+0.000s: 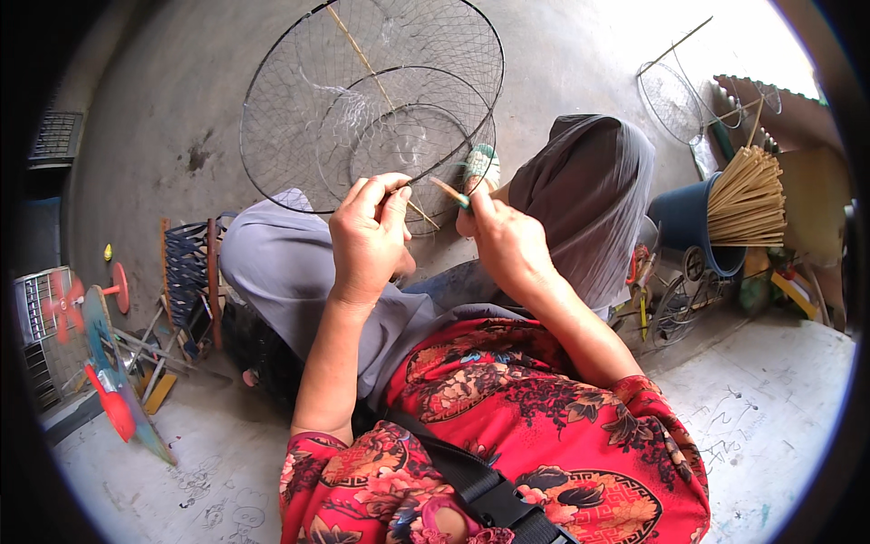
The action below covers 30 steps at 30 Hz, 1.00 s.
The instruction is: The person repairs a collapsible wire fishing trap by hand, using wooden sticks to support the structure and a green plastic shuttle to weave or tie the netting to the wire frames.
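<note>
In front of my knees stands a round net trap (497, 54) of black wire hoops and thin dark mesh. A slim bamboo stick (361, 56) runs through it, and loose pale netting bunches inside. My left hand (367, 240) pinches the near edge of its outer hoop between thumb and fingers. Just to the right, my right hand (509, 243) is closed on a slim pointed netting needle (448, 190) with green twine by the fingers. The needle's tip points up and left, close to the hoop. A green strand seems to run near the hoop; its path is hard to follow.
A blue bucket (675, 218) full of bamboo sticks (748, 195) stands at the right. Behind it lies another hooped net (671, 102). On the left are a woven-strap folding stool (188, 276) and a toy with red wheels (113, 403). Concrete floor (181, 100) surrounds the trap.
</note>
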{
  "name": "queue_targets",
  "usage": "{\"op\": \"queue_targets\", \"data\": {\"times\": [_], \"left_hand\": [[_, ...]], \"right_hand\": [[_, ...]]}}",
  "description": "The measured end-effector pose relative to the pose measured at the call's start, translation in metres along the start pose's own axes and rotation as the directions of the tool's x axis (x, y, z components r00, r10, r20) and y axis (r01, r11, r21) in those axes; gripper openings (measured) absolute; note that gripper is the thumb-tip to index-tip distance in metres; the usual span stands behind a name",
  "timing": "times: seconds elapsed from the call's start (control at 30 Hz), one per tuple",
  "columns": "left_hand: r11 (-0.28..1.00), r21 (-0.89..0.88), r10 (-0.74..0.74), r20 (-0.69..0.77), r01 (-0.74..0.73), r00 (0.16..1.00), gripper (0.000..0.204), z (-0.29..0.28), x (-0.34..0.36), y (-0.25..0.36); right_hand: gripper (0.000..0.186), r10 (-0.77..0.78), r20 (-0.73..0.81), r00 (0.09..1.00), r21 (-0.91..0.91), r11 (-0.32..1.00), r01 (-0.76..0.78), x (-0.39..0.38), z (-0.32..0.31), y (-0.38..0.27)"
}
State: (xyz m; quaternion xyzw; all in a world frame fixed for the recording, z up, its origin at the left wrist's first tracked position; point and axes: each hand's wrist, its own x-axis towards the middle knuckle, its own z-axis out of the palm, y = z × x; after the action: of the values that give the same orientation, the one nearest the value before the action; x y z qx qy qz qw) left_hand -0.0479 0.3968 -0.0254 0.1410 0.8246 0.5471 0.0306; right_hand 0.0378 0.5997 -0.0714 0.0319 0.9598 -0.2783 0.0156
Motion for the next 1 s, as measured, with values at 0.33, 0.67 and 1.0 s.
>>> {"op": "queue_targets", "data": {"times": [0.33, 0.67, 1.0], "left_hand": [[0.997, 0.017, 0.076, -0.033, -0.076, 0.997, 0.012, 0.007, -0.002, -0.002], [0.963, 0.165, 0.225, -0.055, -0.214, 0.973, 0.013, 0.01, -0.009, -0.008], [0.913, 0.332, 0.304, -0.161, -0.239, 0.939, 0.01, 0.003, -0.005, -0.025]], "right_hand": [[0.018, -0.34, -0.129, 0.931, 0.312, 0.878, 0.364, -0.027, -0.01, -0.031], [0.051, -0.525, -0.48, 0.703, 0.023, 0.793, 0.608, -0.014, -0.032, -0.038], [0.019, -0.658, -0.33, 0.677, 0.648, 0.363, 0.669, -0.092, -0.145, -0.056]]}}
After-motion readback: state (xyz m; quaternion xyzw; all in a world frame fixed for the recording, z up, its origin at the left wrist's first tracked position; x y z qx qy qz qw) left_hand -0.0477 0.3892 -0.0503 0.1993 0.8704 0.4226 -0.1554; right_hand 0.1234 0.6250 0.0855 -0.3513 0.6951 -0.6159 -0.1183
